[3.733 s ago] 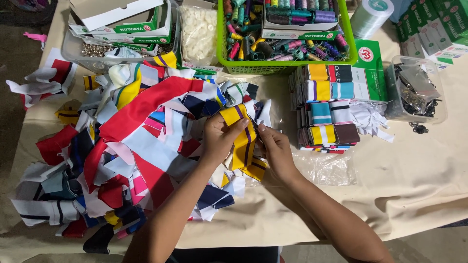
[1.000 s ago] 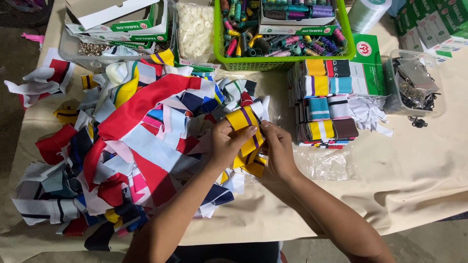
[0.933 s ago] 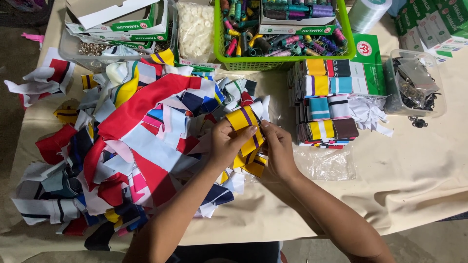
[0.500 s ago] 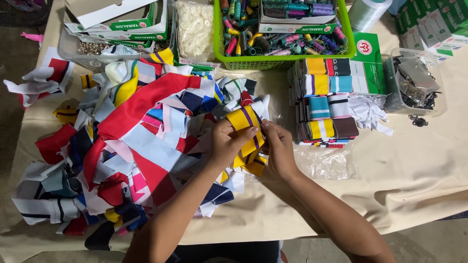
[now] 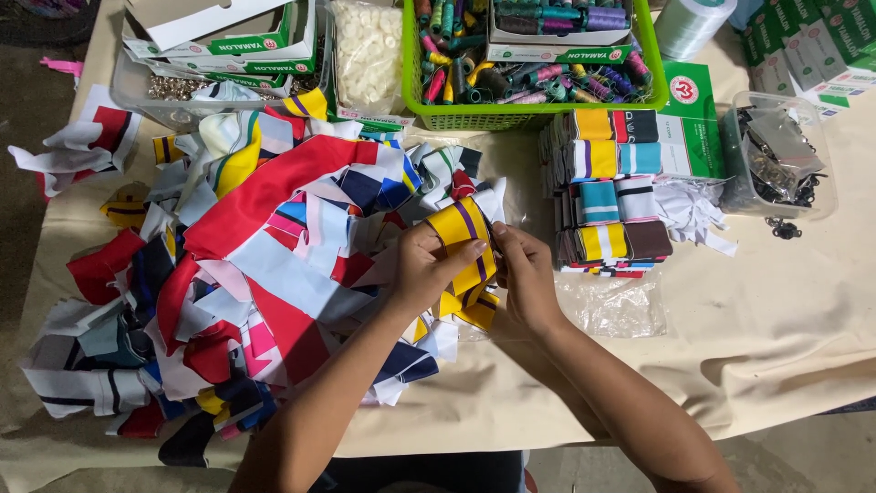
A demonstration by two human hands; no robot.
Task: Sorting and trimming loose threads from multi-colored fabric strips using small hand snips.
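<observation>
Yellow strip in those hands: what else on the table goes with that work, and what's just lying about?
In hand:
yellow strip, held by left hand and right hand
scrap pile
folded stack

Lying about:
thread basket
button bag
clip tub
boxes

One head-worn camera looks steeply down, close over the cloth-covered table.

Yellow striped band: raised slightly since the earliest picture and now drawn flatter between both hands. Left hand has shifted a little up the band; right hand has closed in against its right edge. The view has drifted slightly downward.
</observation>
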